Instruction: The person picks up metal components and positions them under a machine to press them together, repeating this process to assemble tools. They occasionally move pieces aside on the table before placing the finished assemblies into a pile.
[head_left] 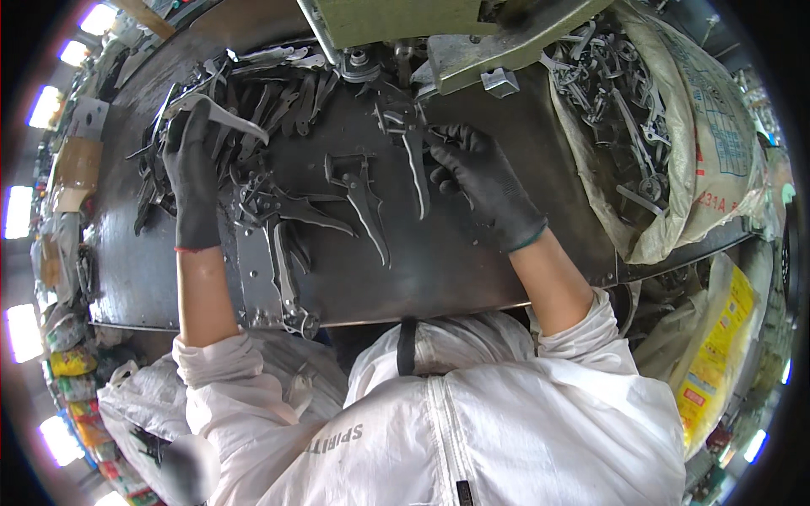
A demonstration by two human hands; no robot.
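My left hand (194,169), in a dark glove, is closed on a curved silver metal handle (232,120) above a heap of similar dark handles (283,103). My right hand (489,181), gloved too, has its fingers curled at the right side of a plier-like metal tool (414,156). That tool stands out from beneath the green machine head, its pale handle pointing toward me; the fingertips on it are partly hidden. Between my hands lies another plier-like tool (361,198). Several more jointed tools (283,207) form a loose cluster nearer my left arm.
The green machine (396,21) overhangs the far edge of the dark metal table (460,270). On the right, an open woven sack (591,181) holds many small metal parts (633,126). A yellow-printed bag (717,346) is below the table's right edge, and white plastic bags (139,396) at lower left.
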